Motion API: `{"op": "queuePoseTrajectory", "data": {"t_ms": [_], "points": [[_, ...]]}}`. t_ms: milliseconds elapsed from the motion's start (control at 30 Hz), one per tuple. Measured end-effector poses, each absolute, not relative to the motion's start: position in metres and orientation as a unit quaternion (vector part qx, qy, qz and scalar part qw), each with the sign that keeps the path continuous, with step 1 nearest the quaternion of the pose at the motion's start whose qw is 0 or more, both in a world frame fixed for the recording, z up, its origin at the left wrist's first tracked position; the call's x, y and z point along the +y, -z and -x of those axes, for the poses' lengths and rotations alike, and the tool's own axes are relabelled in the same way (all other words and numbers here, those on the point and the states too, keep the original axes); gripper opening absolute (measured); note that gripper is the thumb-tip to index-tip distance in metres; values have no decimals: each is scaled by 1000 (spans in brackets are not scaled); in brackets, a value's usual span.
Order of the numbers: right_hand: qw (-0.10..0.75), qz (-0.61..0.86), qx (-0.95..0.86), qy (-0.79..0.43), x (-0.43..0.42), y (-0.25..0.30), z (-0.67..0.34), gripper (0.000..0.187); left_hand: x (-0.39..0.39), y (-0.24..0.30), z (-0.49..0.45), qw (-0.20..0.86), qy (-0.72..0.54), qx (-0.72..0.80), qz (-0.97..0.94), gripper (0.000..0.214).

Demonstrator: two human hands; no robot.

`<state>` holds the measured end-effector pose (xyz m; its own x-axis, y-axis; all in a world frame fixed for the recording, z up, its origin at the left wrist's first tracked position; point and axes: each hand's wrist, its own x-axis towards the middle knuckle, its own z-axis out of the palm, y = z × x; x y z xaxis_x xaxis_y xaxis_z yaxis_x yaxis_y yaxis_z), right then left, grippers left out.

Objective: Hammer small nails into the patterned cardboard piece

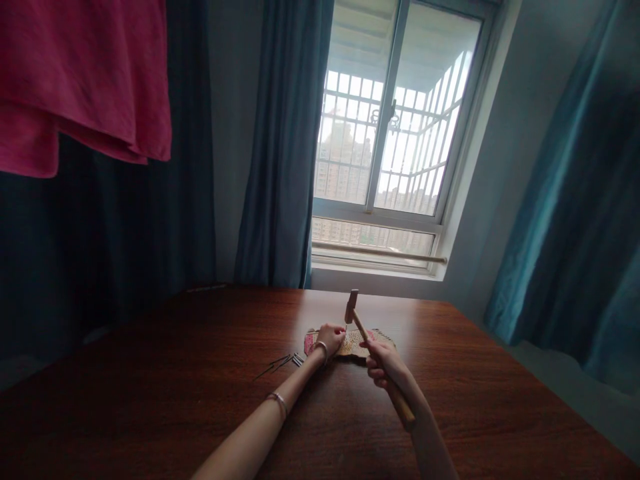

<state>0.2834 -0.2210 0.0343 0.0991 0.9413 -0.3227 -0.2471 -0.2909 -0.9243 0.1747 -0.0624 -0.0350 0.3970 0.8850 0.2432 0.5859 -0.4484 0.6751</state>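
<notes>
My right hand is wrapped round the wooden handle of a hammer. The hammer's metal head is raised just above the fingertips of my left hand. Those fingers are pinched on a thin, upright, nail-like piece, too small to make out fully. Under my left hand lies a flat, cardboard-like board with many small dark dots or holes, pink patches and a ragged near edge. My left hand covers part of it. Left of the board are several slim metal tools.
Everything rests on a dark reddish-brown wooden table. A window with outside bars is beyond its far edge. Blue curtains hang on both sides, and a pink cloth hangs at the upper left.
</notes>
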Motion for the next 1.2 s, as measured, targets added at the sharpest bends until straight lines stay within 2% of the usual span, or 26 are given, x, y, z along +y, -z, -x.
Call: {"op": "queuePoseTrajectory", "data": {"t_ms": [233, 867, 1200], "points": [[491, 532, -328, -607, -220, -32, -285, 26, -54, 45, -176, 248, -311, 449, -800, 26], [500, 543, -317, -596, -222, -36, -283, 35, -50, 49, -178, 250, -302, 447, -804, 26], [515, 533, -314, -594, -216, -29, -291, 30, -56, 39, -174, 240, -279, 461, -808, 28]]}}
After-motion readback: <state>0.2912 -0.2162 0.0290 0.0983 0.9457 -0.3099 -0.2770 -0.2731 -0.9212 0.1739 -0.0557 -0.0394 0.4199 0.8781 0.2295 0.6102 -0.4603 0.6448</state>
